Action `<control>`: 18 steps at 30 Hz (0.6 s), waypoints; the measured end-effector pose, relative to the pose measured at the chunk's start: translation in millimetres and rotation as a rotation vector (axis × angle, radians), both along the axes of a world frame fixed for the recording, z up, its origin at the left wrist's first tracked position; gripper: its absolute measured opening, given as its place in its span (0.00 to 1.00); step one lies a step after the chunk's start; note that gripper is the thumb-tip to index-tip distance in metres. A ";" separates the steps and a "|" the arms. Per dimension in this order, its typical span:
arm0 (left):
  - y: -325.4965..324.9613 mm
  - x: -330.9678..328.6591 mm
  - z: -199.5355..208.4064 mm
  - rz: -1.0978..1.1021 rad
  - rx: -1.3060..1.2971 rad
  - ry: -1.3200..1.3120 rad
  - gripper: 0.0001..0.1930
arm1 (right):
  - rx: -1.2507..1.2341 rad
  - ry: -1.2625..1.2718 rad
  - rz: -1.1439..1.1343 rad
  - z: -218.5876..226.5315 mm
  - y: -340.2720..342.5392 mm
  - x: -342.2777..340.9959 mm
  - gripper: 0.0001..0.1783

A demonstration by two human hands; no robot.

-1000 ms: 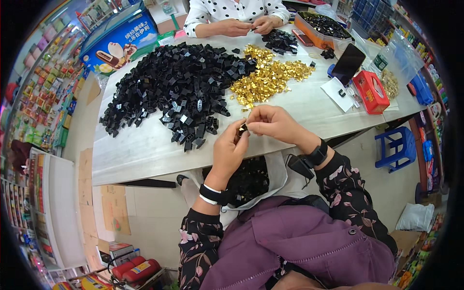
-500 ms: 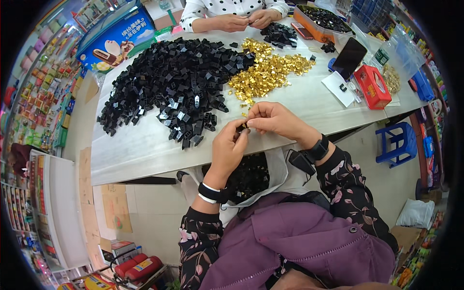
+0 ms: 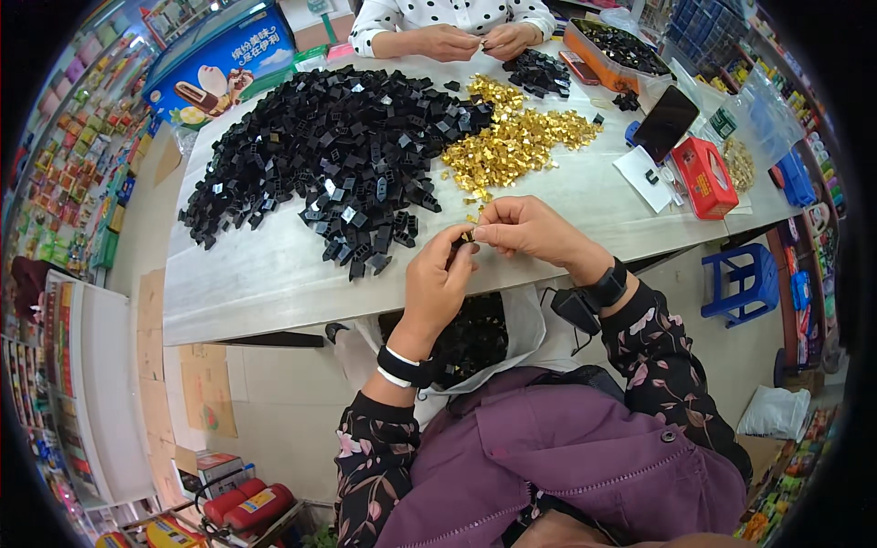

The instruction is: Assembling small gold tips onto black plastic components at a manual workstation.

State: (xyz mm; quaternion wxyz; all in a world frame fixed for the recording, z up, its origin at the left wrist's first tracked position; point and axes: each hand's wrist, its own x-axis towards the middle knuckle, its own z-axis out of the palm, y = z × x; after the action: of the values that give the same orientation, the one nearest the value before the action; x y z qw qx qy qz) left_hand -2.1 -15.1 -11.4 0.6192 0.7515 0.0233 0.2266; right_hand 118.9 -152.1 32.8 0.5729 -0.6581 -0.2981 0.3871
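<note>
Near the table's front edge, my left hand (image 3: 439, 281) is closed on a small black plastic piece (image 3: 465, 237) with a glint of gold on it. The fingertips of my right hand (image 3: 530, 232) are pinched together at the same piece, touching its right end. Whether they hold a separate gold bit there is too small to tell. Just beyond my hands lies a heap of small gold metal pieces (image 3: 512, 142). A large mound of black plastic pieces (image 3: 329, 146) spreads to its left. Below the table edge, a white bag (image 3: 525, 331) on my lap holds more black pieces with gold flecks.
Across the table (image 3: 247, 283) a person in a dotted shirt (image 3: 416, 14) handles small pieces beside a black pile (image 3: 537, 73). At the right stand an orange tub (image 3: 585, 50), a propped phone (image 3: 665, 123) and a red box (image 3: 703, 178). A blue stool (image 3: 742, 283) is on the floor.
The view has shifted slightly. My hands stay together on the small black piece, with its gold glint now easier to see. The other person's fingers have moved a little apart.
</note>
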 end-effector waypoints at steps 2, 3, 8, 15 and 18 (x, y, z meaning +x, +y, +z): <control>-0.7 1.2 -2.5 0.045 0.105 -0.008 0.12 | -0.003 -0.007 0.001 0.5 0.2 -1.4 0.09; -0.9 1.2 -2.6 0.044 0.105 -0.006 0.12 | -0.006 -0.012 0.001 0.1 -0.9 -2.9 0.09; -1.6 0.6 -0.1 0.013 0.061 -0.007 0.11 | 0.056 0.165 -0.009 -0.2 -7.8 -0.2 0.08; 1.0 -1.7 -0.7 -0.078 -0.095 0.010 0.12 | 0.004 0.196 0.016 -6.5 -7.1 1.9 0.09; 2.0 0.1 2.3 -0.092 -0.036 0.066 0.13 | -0.024 0.133 0.024 -9.0 -8.3 4.9 0.09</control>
State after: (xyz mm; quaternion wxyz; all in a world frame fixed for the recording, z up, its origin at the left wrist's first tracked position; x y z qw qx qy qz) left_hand -2.1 -13.2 -9.1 0.6412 0.7476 0.0131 0.1724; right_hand 123.8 -160.4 23.8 0.5788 -0.6343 -0.2624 0.4403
